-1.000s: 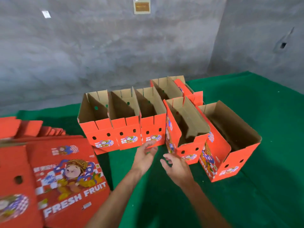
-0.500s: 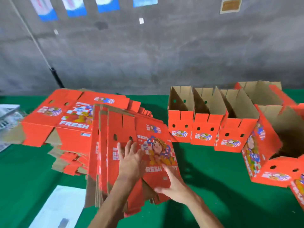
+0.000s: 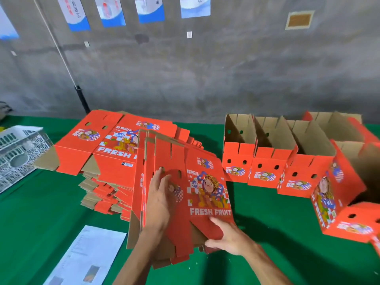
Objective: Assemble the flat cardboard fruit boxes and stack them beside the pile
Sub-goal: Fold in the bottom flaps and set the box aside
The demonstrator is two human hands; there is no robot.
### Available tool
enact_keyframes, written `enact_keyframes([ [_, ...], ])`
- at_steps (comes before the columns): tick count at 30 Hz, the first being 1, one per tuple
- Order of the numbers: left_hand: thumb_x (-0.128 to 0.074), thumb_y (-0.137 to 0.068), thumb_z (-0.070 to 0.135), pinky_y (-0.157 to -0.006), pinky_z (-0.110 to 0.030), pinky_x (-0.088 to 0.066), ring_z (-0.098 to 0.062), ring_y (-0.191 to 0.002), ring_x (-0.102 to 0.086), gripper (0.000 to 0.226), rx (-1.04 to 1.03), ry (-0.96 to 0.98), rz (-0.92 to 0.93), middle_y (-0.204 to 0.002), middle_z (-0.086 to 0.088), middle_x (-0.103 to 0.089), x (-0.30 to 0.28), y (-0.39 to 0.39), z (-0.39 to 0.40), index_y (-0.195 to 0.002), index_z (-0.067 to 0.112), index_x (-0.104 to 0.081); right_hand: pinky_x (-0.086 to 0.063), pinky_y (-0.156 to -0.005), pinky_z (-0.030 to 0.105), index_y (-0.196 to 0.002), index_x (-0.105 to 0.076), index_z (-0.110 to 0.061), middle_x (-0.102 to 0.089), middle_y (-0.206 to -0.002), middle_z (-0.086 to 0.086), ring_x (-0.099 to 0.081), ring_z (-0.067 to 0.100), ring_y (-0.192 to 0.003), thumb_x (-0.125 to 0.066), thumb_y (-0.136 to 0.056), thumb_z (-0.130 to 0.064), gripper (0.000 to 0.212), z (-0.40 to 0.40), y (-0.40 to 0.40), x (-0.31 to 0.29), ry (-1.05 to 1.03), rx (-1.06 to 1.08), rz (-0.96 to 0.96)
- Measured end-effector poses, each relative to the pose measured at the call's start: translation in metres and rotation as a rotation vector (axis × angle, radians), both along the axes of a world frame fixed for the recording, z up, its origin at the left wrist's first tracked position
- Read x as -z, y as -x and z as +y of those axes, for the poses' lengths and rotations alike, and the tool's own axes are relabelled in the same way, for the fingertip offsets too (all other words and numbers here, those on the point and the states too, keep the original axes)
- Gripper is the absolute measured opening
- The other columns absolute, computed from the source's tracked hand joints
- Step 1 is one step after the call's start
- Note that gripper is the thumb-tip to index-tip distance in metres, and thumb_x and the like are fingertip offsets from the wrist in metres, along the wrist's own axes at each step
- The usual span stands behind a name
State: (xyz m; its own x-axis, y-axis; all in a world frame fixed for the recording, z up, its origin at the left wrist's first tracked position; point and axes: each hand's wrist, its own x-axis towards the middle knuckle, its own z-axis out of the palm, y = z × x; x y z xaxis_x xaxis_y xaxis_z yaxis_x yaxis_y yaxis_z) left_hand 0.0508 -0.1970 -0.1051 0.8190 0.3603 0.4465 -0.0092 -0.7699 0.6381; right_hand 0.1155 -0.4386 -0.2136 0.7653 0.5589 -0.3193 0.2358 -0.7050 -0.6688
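A pile of flat red "FRESH FRUIT" cardboard boxes (image 3: pixel 115 153) lies on the green table (image 3: pixel 277 233), fanned out toward me. My left hand (image 3: pixel 159 199) rests flat, fingers straight, on the top flat box (image 3: pixel 205 192). My right hand (image 3: pixel 229 236) grips that box's near right corner, thumb on top and fingers underneath. A row of assembled open boxes (image 3: pixel 267 159) stands at the right, with further assembled boxes (image 3: pixel 349 198) angled toward the right edge.
A white plastic basket (image 3: pixel 19 153) sits at the far left. A printed paper sheet (image 3: pixel 86 256) lies near the front left. A grey concrete wall with hanging banners (image 3: pixel 111 11) and a leaning pole (image 3: pixel 61 56) backs the table.
My view swung left from the assembled boxes to the flat pile. Both hands left the assembled boxes and came onto the top flat box, which the right hand now grips at its corner.
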Motion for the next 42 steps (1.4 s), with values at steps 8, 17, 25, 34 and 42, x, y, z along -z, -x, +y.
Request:
enact_keyframes([
  [8, -0.049, -0.071, -0.024, -0.124, -0.043, -0.032, -0.020, -0.145, -0.043, 0.082, 0.131, 0.085, 0.007, -0.153, 0.001, -0.045, -0.023, 0.007, 0.018, -0.147, 0.009, -0.050, -0.054, -0.072, 0.014, -0.124, -0.073, -0.029, -0.073, -0.115, -0.011, -0.062, -0.010, -0.071, -0.053, -0.101, -0.017, 0.032, -0.021, -0.005, -0.050, 0.135, 0.056, -0.329],
  [17, -0.088, -0.076, 0.033, -0.118, -0.053, -0.038, -0.011, -0.142, -0.047, 0.055, 0.452, 0.066, -0.141, -0.140, 0.014, -0.060, -0.070, -0.005, 0.009, -0.126, 0.027, -0.067, -0.044, -0.079, 0.008, -0.088, -0.076, -0.045, -0.072, -0.092, -0.033, -0.065, -0.012, -0.089, -0.077, -0.089, -0.040, 0.005, -0.119, -0.003, -0.186, -0.305, 0.339, -0.530],
  [25, -0.072, -0.085, 0.067, -0.105, -0.038, -0.049, -0.011, -0.122, -0.063, 0.066, 0.632, 0.292, -0.184, -0.132, 0.011, -0.065, -0.094, -0.011, -0.094, -0.140, 0.037, -0.054, -0.052, -0.075, 0.035, -0.099, -0.060, -0.050, -0.073, -0.092, -0.019, -0.065, 0.007, -0.086, -0.059, -0.086, -0.067, 0.021, -0.160, 0.012, -0.258, -0.210, 0.593, -0.987],
  [34, -0.048, -0.107, 0.049, -0.128, -0.044, -0.019, -0.011, -0.158, -0.018, 0.052, 0.868, 0.222, -0.136, -0.169, 0.015, -0.023, -0.070, -0.007, -0.192, -0.157, 0.043, -0.038, -0.052, -0.083, 0.038, -0.093, -0.064, -0.045, -0.071, -0.092, -0.022, -0.064, 0.002, -0.090, -0.068, -0.091, -0.050, 0.007, -0.198, 0.011, -0.257, 0.015, 0.344, -0.707],
  [42, -0.060, -0.097, 0.063, -0.124, -0.059, -0.015, -0.016, -0.160, 0.004, 0.031, 0.845, -0.014, -0.089, -0.171, 0.019, -0.007, -0.009, -0.011, -0.245, -0.128, 0.061, -0.058, -0.051, -0.079, 0.033, -0.091, -0.064, -0.042, -0.071, -0.091, -0.019, -0.064, 0.005, -0.086, -0.070, -0.090, -0.051, 0.010, -0.205, 0.014, -0.210, 0.095, 0.310, -0.595],
])
